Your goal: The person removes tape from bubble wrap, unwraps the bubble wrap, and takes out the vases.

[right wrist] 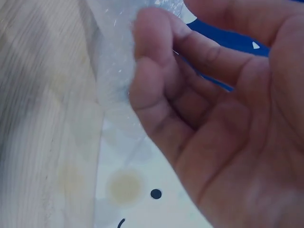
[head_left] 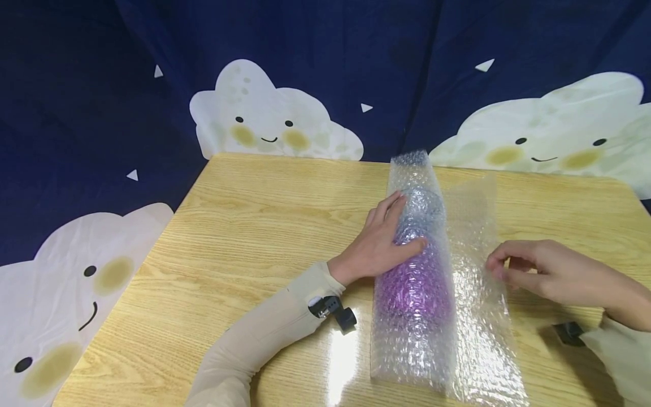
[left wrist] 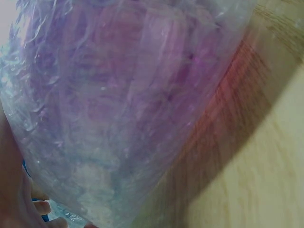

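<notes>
Across the left side of one bubble-wrapped bundle rested the left hand, its fingers spread and extended, touching the wrap from above and grasping nothing. The bundle lay partly beneath that hand, reaching past the fingertips at the far end and back toward the person at the near end; purple showed through its nearer half and a bluish tint farther up, the contents blurred by the bubbles. Just to the bundle's right lay one loose flap of bubble wrap, its outer edge pinched between the curled fingers and thumb of the right hand. Two pale sleeves followed, with two small black devices, one near each wrist. Bundle and flap lay on one wood-grain table. Beyond it hung a dark blue cloth showing three smiling clouds and four white triangles.
</notes>
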`<move>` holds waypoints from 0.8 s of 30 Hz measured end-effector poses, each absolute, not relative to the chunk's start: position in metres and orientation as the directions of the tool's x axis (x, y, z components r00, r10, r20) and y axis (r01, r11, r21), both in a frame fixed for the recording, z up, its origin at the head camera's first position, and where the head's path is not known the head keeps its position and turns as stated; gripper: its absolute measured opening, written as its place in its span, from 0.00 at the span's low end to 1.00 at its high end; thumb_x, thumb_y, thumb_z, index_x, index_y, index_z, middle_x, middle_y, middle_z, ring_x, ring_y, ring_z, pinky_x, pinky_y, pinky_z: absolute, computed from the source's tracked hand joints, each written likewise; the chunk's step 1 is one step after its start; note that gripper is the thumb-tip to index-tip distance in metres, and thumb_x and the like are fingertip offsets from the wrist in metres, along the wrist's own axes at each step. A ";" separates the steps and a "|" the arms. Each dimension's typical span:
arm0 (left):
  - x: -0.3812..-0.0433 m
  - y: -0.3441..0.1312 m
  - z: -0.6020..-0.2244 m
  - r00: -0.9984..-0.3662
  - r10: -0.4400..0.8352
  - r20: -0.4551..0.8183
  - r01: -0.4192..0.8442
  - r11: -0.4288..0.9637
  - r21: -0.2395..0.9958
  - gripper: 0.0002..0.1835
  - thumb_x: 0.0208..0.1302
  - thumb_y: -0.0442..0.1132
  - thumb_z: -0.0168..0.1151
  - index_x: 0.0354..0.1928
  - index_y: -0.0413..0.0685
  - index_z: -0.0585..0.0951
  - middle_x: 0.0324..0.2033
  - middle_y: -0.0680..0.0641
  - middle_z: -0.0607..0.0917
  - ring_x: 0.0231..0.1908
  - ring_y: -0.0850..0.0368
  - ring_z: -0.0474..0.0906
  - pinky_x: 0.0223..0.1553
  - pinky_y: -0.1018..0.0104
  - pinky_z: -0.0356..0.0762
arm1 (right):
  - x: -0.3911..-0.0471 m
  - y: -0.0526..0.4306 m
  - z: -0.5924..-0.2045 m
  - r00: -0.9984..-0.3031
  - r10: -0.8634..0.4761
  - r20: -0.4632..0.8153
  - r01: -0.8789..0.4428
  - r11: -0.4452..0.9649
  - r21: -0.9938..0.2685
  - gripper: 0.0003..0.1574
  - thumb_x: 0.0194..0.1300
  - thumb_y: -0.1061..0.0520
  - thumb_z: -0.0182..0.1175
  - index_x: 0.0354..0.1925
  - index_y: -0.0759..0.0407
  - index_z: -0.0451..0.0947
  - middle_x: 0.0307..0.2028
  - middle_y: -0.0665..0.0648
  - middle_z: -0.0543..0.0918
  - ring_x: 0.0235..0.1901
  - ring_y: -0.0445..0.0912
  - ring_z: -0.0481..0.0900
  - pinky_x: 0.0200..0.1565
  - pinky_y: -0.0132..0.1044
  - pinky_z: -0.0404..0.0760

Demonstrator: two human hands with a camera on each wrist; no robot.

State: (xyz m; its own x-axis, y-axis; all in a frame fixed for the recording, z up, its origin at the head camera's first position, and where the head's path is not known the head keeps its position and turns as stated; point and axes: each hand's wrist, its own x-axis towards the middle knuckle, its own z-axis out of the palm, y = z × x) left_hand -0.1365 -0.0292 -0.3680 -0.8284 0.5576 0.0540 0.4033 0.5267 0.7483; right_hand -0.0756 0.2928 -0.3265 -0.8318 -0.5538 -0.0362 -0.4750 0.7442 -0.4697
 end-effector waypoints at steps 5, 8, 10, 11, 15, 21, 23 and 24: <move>-0.137 -0.029 -0.368 -0.829 0.556 0.053 0.401 0.526 0.750 0.53 0.68 0.65 0.55 0.84 0.54 0.40 0.85 0.54 0.38 0.82 0.49 0.47 0.77 0.41 0.63 | -0.072 0.279 -0.319 -0.850 -0.511 0.130 -0.517 0.758 -0.398 0.19 0.64 0.64 0.70 0.44 0.38 0.83 0.36 0.32 0.84 0.35 0.26 0.78 0.33 0.21 0.74; -0.137 -0.029 -0.368 -0.830 0.555 0.055 0.401 0.526 0.750 0.54 0.68 0.65 0.55 0.84 0.54 0.40 0.85 0.54 0.38 0.82 0.48 0.48 0.77 0.41 0.63 | -0.070 0.270 -0.316 -0.837 -0.495 0.234 -0.548 0.752 -0.366 0.21 0.61 0.65 0.72 0.43 0.39 0.84 0.38 0.34 0.85 0.39 0.24 0.80 0.36 0.18 0.74; -0.137 -0.029 -0.368 -0.830 0.554 0.057 0.402 0.525 0.750 0.54 0.68 0.65 0.55 0.84 0.54 0.41 0.85 0.54 0.38 0.82 0.48 0.48 0.77 0.41 0.63 | -0.070 0.264 -0.315 -0.828 -0.484 0.284 -0.559 0.750 -0.353 0.22 0.58 0.66 0.74 0.43 0.40 0.84 0.39 0.36 0.87 0.40 0.24 0.80 0.37 0.17 0.74; -0.137 -0.029 -0.369 -0.831 0.554 0.058 0.403 0.525 0.749 0.54 0.68 0.65 0.55 0.84 0.54 0.41 0.85 0.53 0.38 0.82 0.48 0.48 0.77 0.40 0.63 | -0.070 0.262 -0.315 -0.822 -0.481 0.304 -0.566 0.751 -0.340 0.23 0.56 0.66 0.75 0.44 0.40 0.85 0.41 0.38 0.87 0.41 0.26 0.81 0.38 0.16 0.74; -0.137 -0.029 -0.369 -0.830 0.554 0.059 0.404 0.525 0.749 0.53 0.68 0.65 0.55 0.84 0.54 0.41 0.85 0.53 0.38 0.82 0.47 0.48 0.76 0.40 0.64 | -0.072 0.256 -0.318 -0.814 -0.479 0.327 -0.569 0.772 -0.283 0.28 0.52 0.64 0.78 0.51 0.46 0.85 0.49 0.45 0.89 0.46 0.41 0.86 0.48 0.12 0.72; -0.137 -0.028 -0.369 -0.830 0.556 0.056 0.403 0.526 0.749 0.54 0.68 0.65 0.55 0.84 0.54 0.41 0.85 0.53 0.38 0.82 0.47 0.48 0.77 0.40 0.64 | -0.073 0.254 -0.324 -0.820 -0.512 0.256 -0.569 0.780 -0.260 0.31 0.57 0.54 0.77 0.60 0.50 0.81 0.58 0.56 0.86 0.56 0.57 0.84 0.61 0.32 0.79; -0.137 -0.028 -0.369 -0.830 0.556 0.055 0.402 0.527 0.749 0.54 0.68 0.65 0.55 0.84 0.54 0.41 0.85 0.53 0.38 0.82 0.47 0.48 0.77 0.40 0.63 | -0.074 0.254 -0.326 -0.816 -0.529 0.233 -0.576 0.778 -0.252 0.31 0.58 0.52 0.76 0.60 0.51 0.80 0.59 0.58 0.85 0.56 0.58 0.84 0.57 0.49 0.83; -0.137 -0.029 -0.369 -0.830 0.556 0.054 0.402 0.527 0.749 0.54 0.68 0.65 0.55 0.84 0.54 0.41 0.85 0.54 0.38 0.82 0.47 0.48 0.77 0.40 0.63 | -0.075 0.254 -0.326 -0.815 -0.535 0.220 -0.578 0.778 -0.248 0.32 0.59 0.52 0.76 0.60 0.51 0.80 0.59 0.58 0.85 0.56 0.59 0.84 0.54 0.57 0.81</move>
State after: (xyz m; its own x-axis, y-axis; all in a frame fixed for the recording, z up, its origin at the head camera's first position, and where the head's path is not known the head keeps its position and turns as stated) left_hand -0.1370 -0.0285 -0.3686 -0.8295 0.5559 0.0542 0.4019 0.5267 0.7490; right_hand -0.0748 0.2538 -0.3264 -0.8153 -0.5354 0.2205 -0.5777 0.7778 -0.2476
